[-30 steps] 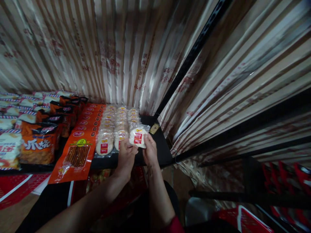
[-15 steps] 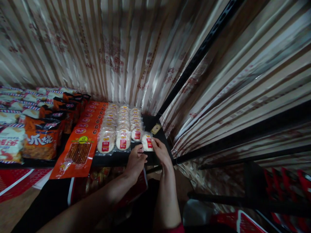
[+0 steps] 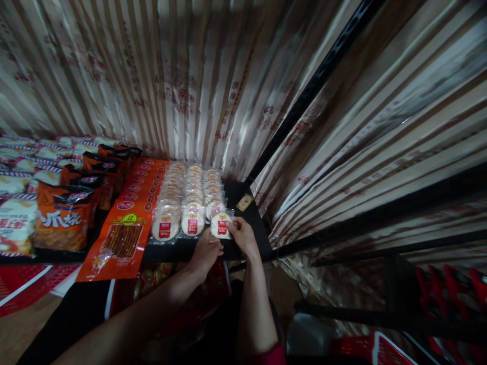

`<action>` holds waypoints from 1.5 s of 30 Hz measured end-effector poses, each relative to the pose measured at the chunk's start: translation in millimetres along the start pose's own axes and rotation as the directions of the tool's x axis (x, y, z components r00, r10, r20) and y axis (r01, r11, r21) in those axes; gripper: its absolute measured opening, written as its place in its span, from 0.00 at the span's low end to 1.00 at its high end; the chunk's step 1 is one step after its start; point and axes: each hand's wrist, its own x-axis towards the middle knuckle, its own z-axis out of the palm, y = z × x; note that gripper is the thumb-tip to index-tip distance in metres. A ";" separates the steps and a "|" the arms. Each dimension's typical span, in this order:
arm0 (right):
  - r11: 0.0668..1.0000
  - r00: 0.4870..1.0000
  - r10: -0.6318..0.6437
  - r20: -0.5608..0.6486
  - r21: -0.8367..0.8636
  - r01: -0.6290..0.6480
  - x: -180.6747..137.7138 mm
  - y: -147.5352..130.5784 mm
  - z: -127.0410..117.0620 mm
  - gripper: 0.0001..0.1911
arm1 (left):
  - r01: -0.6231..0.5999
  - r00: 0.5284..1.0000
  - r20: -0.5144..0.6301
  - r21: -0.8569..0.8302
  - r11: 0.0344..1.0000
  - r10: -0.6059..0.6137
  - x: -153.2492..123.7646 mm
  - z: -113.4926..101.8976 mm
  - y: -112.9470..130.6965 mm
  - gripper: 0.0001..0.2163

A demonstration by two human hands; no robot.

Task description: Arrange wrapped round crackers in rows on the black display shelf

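A small clear packet with a round white cake and a red label [image 3: 221,225] lies at the front of the right row on a black shelf [image 3: 251,230]. My left hand [image 3: 206,252] pinches its lower left edge, and my right hand [image 3: 242,234] grips its right edge. Three rows of the same round white packets [image 3: 178,203] run back from the shelf's front toward the curtain.
Long orange snack packs [image 3: 127,223] lie left of the white rows. Further left are dark orange bags [image 3: 63,220] and white striped bags [image 3: 17,228]. A striped shiny curtain [image 3: 171,81] hangs behind, with a black pole [image 3: 304,96] and black rails [image 3: 380,213] at right. Red items [image 3: 449,289] sit low right.
The packet has come down from in front of the rows and shifted left onto the front of the right row; both hands followed it, still holding its edges.
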 end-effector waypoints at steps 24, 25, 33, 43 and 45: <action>0.992 0.993 -0.077 -0.085 -0.108 0.068 2.8 -2.3 23.0 0.13 | -0.081 0.995 -0.050 0.111 0.991 0.086 16.6 -9.5 -13.9 0.24; 0.992 0.992 -0.085 -0.092 -0.103 0.076 2.7 -2.4 23.1 0.13 | -0.079 0.995 -0.054 0.114 0.990 0.086 17.3 -9.3 -14.5 0.25; 0.988 0.986 -0.116 -0.116 -0.120 0.102 2.1 -5.9 24.2 0.11 | -0.092 0.994 -0.057 0.085 0.992 0.097 22.9 -6.2 -18.0 0.23; 0.984 0.990 -0.093 -0.109 -0.161 0.074 1.0 -7.7 23.4 0.16 | -0.100 0.992 -0.064 0.106 0.989 0.107 21.4 -6.2 -18.8 0.21; 0.974 0.982 -0.105 -0.156 -0.214 0.070 -0.8 -10.7 22.9 0.16 | -0.104 0.992 -0.059 0.098 0.990 0.110 20.7 -6.6 -18.9 0.21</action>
